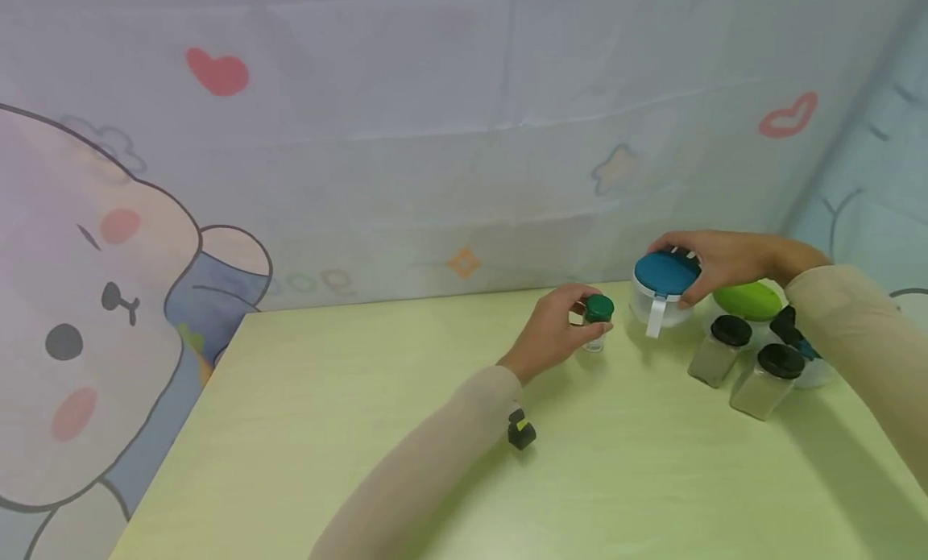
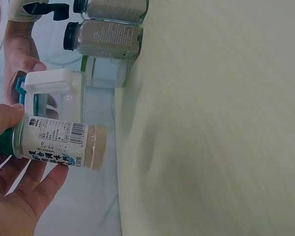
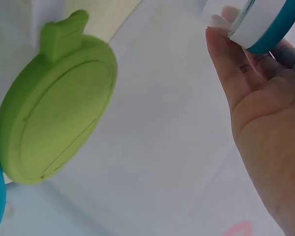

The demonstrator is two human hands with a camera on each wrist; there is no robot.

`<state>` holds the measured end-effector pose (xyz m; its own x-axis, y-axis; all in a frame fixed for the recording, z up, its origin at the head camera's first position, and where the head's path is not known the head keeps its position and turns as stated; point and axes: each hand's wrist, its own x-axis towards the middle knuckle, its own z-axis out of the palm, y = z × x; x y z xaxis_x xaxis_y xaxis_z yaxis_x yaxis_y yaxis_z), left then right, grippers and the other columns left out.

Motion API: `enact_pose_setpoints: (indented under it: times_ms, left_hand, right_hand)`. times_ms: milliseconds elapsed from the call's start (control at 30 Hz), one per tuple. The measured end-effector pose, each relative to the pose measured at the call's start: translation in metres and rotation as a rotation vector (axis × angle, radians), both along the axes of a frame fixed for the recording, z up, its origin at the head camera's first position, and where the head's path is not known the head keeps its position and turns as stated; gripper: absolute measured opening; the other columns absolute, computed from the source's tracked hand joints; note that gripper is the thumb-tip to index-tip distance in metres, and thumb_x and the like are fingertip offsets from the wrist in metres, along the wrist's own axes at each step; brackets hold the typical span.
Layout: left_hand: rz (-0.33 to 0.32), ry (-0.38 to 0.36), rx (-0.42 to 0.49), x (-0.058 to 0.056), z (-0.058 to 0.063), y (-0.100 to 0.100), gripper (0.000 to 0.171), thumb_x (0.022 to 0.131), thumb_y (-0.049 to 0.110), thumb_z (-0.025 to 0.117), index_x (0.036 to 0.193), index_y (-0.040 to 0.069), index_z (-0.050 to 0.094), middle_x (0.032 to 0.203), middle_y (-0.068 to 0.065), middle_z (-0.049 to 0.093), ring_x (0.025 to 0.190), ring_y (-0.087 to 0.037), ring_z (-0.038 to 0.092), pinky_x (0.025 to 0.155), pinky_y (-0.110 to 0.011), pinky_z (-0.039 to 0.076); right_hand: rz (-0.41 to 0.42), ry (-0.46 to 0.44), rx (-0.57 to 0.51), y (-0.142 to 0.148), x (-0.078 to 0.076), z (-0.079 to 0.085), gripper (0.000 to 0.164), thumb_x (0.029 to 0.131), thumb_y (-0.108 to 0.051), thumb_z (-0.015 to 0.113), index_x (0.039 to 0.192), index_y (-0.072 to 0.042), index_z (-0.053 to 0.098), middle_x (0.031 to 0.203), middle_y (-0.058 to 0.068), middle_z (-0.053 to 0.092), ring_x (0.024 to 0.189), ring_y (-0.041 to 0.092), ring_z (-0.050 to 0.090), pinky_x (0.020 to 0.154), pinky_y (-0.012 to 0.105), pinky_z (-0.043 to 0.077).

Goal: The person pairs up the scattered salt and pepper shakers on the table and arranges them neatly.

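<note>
My left hand [image 1: 554, 326] grips a small clear shaker bottle by its green cap [image 1: 598, 306]. In the left wrist view, the bottle's printed label [image 2: 56, 140] faces the camera, and tan contents show near its base. Whether the base touches the table cannot be told. To the right, my right hand [image 1: 725, 258] holds a clear jar with a blue lid [image 1: 667, 274] from above, fingers and thumb around the lid's sides. The jar's white handle [image 1: 656, 317] points toward me. In the right wrist view, only part of its teal rim [image 3: 280, 29] shows.
Beside the blue-lidded jar stands a container with a lime-green lid [image 1: 748, 300]. Two black-capped glass jars [image 1: 714, 357] [image 1: 760, 391] stand in front of it. Another container [image 1: 814, 375] is partly hidden by the right sleeve. A printed cloth [image 1: 406, 173] hangs behind the table [image 1: 348, 431].
</note>
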<state>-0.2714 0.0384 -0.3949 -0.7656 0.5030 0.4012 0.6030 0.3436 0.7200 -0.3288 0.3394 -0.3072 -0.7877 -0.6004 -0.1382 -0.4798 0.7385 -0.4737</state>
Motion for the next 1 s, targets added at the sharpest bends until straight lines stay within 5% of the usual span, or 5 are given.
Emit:
enact_pose_setpoints:
  times_ms: [600, 1000]
  left_hand:
    - [-0.040, 0.045, 0.025, 0.020, 0.014, -0.018, 0.033, 0.092, 0.017, 0.077, 0.121, 0.008, 0.063, 0.112, -0.001, 0.062, 0.097, -0.006, 0.062, 0.081, -0.016, 0.056]
    - [-0.012, 0.043, 0.044, 0.027, 0.019, -0.035, 0.037, 0.091, 0.017, 0.078, 0.124, 0.008, 0.064, 0.114, -0.001, 0.064, 0.096, -0.011, 0.063, 0.083, -0.019, 0.057]
  right_hand:
    - [0.052, 0.004, 0.014, -0.022, 0.010, 0.007, 0.084, 0.076, -0.032, 0.088, 0.143, -0.005, 0.046, 0.137, 0.013, 0.055, 0.119, 0.031, 0.053, 0.094, 0.047, 0.052]
    - [0.062, 0.023, 0.017, -0.037, 0.011, 0.011, 0.083, 0.077, -0.033, 0.089, 0.142, -0.006, 0.046, 0.136, 0.012, 0.055, 0.117, 0.030, 0.055, 0.093, 0.047, 0.053]
